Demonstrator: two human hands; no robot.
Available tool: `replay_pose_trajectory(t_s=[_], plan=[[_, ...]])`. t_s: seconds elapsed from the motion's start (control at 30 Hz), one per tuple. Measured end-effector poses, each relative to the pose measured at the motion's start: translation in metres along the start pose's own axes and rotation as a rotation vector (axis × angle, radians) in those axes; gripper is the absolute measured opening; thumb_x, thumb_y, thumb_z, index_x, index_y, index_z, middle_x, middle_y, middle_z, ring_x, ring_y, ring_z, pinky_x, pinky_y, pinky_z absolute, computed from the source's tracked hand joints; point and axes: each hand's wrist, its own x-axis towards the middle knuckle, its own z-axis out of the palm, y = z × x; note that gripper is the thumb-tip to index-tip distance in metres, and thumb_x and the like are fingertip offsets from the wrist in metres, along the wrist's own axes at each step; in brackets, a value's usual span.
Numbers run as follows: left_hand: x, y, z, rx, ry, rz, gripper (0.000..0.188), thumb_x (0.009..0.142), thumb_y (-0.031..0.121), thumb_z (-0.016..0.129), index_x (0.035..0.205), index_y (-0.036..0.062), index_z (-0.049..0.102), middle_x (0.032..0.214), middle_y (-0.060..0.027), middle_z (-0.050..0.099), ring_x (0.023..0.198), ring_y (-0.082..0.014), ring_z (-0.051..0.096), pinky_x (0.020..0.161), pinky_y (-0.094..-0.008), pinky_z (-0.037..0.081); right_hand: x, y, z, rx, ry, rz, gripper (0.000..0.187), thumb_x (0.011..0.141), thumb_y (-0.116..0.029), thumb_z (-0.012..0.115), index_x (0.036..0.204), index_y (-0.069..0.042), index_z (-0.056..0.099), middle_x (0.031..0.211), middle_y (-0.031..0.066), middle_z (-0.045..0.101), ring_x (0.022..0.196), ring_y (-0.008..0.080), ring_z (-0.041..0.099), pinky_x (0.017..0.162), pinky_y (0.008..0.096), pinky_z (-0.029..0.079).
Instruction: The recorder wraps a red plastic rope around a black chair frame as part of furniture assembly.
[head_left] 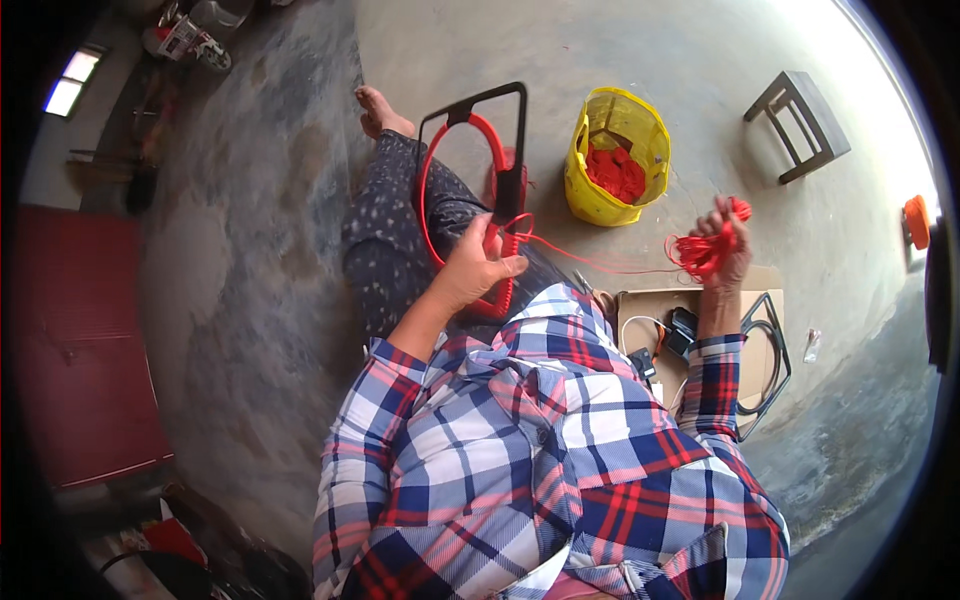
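Observation:
My left hand (470, 268) grips a black frame (514, 150) with a round ring, held upright over my legs. Red cord (508, 285) is wound closely around most of the ring. Out to the right, my right hand (728, 245) is closed around a loose bundle of red cord (697, 252), with loops hanging out of the fist. A single red strand (600, 267) runs between the bundle and the ring beside my left thumb. Behind the ring, more red material (492, 185) shows in part by my leg.
Ahead to the right stands a yellow bucket (572, 190) holding red cord. A dark stool (820, 120) is farther right. Beside me lies cardboard (640, 305) with black adapters (682, 332) and a white cable. Another black frame (783, 375) rests there. A dark red cabinet (85, 330) stands left.

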Motion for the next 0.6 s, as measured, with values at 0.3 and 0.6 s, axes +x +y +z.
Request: replay_pose_trajectory(t_s=[0.3,0.6], plan=[[-0.006,0.109,0.042,0.69,0.203,0.391,0.08,0.067,0.038,0.084,0.123,-0.0033,0.045,0.075,-0.0028,0.046,0.068,-0.014,0.048,0.063,-0.0289,0.045,-0.004,0.089,0.028,-0.187,0.006,0.264,0.013,0.086,-0.019,0.061,0.086,-0.01,0.05,0.069,0.0012,0.052,0.059,0.011,0.051,0.058,0.0275,0.045],[-0.041,0.152,0.027,1.091,0.534,0.459,0.078,0.061,0.028,0.087,0.122,0.0011,0.047,0.075,-0.0091,0.057,0.065,-0.0241,0.058,0.064,-0.0366,0.048,0.002,0.112,0.03,-0.213,-0.003,0.362,0.01,0.088,-0.016,0.06,0.088,-0.009,0.052,0.069,0.0022,0.054,0.058,0.0115,0.052,0.057,0.0261,0.046]])
